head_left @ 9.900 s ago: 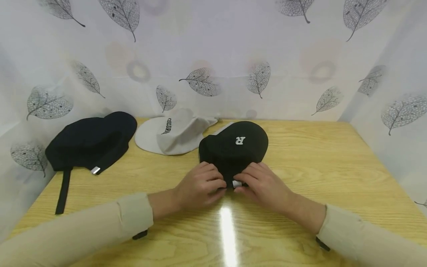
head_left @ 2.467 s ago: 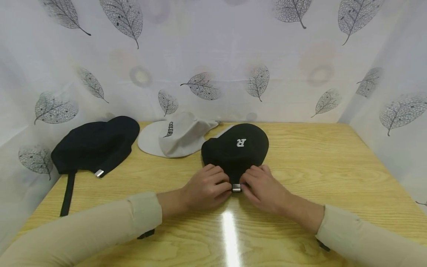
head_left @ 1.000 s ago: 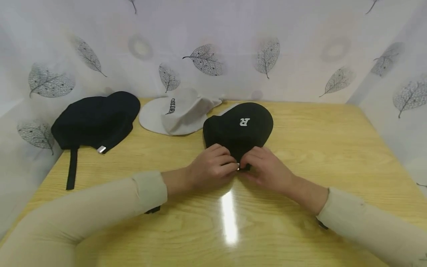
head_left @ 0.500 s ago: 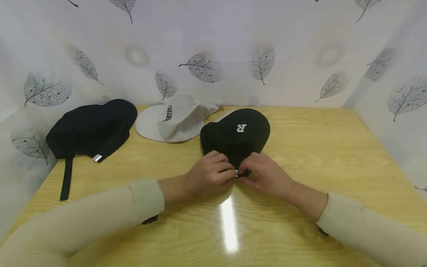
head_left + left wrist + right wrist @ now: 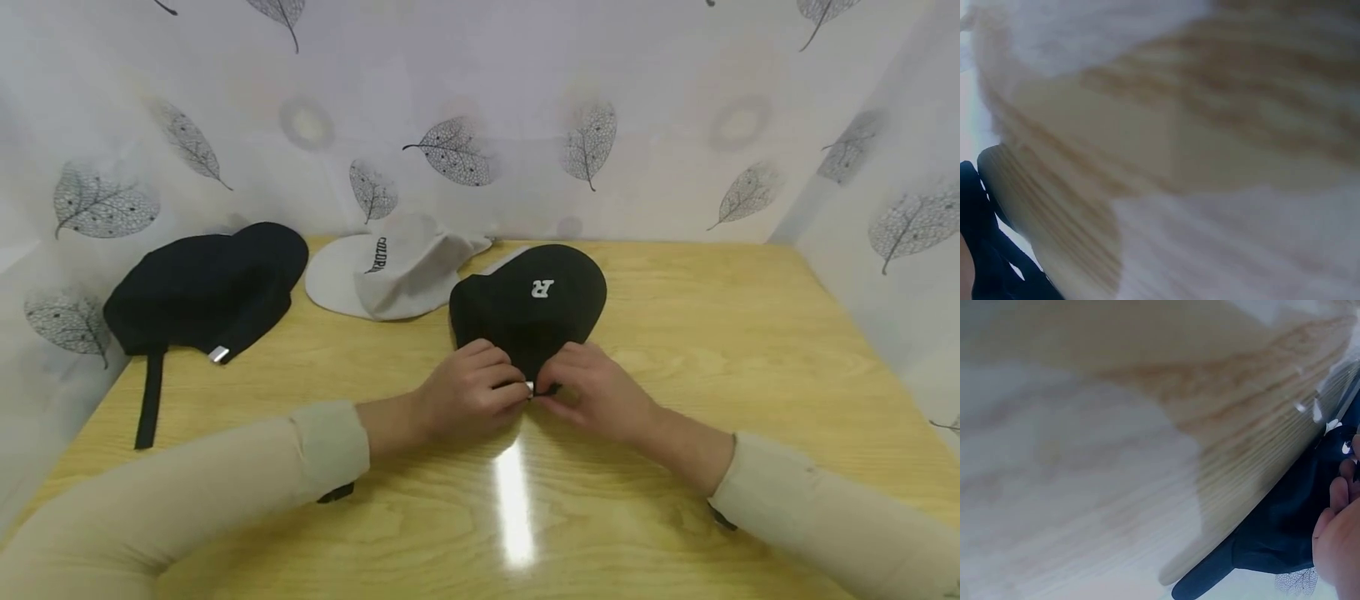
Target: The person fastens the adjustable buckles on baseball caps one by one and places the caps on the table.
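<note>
A black cap (image 5: pixel 551 292) with a white letter on its crown lies at the middle of the table, its strap side toward the person. The left hand (image 5: pixel 474 390) grips the strap beside a small metal buckle (image 5: pixel 530 389), which its fingers partly cover. Just right of the buckle, the right hand (image 5: pixel 597 392) pinches the short dark end of the strap between thumb and fingers. In the right wrist view the curled fingers of the right hand (image 5: pixel 1340 531) are at the edge of the dark cap (image 5: pixel 1279 531). The left wrist view shows mostly blurred table.
A dark cap (image 5: pixel 202 287) lies at the left with its strap (image 5: pixel 150 400) hanging toward the front and a metal buckle (image 5: pixel 218 354). Between the two dark caps lies a light grey cap (image 5: pixel 405 279), partly behind the lettered one. A leaf-patterned curtain (image 5: pixel 517 75) stands behind the wooden table (image 5: pixel 720 333).
The buckle stood uncovered between the hands earlier; the left fingers now partly cover it, and the right hand pinches a strap end beside it. The view has also shifted. Little differs from half a second ago.
</note>
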`<state>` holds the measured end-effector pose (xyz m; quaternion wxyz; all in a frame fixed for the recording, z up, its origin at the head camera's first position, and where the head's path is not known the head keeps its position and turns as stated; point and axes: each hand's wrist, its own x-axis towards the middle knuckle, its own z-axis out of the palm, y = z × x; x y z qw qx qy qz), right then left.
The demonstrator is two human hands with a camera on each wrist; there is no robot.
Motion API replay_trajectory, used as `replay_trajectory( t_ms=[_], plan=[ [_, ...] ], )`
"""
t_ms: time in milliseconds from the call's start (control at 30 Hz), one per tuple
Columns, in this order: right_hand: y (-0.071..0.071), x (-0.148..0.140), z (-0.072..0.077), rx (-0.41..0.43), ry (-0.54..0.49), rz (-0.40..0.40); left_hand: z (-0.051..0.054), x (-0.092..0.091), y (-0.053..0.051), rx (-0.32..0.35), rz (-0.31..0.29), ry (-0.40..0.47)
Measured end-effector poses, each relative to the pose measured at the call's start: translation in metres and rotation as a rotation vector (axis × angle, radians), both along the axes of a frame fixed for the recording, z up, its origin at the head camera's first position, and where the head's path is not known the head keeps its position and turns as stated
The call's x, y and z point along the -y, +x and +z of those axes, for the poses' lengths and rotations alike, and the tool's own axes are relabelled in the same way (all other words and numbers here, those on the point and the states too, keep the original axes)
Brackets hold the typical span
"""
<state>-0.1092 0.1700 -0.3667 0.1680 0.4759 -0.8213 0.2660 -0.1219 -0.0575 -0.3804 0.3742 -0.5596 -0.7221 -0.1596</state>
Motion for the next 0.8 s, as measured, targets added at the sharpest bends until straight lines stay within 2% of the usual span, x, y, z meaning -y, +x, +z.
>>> replay_trajectory(
  t_ms=[300, 800],
  plan=[
    [0.0004, 0.0006, -0.0009, -0.024, 0.010, -0.018, -0.0011, -0.0001, -0.0003, -0.019, 0.010, -0.003],
    [-0.0003, -0.0010, -0.0008, 0.007, 0.025, -0.025, -0.0028, -0.0002, 0.0004, -0.004, 0.010, -0.005]
  ],
)
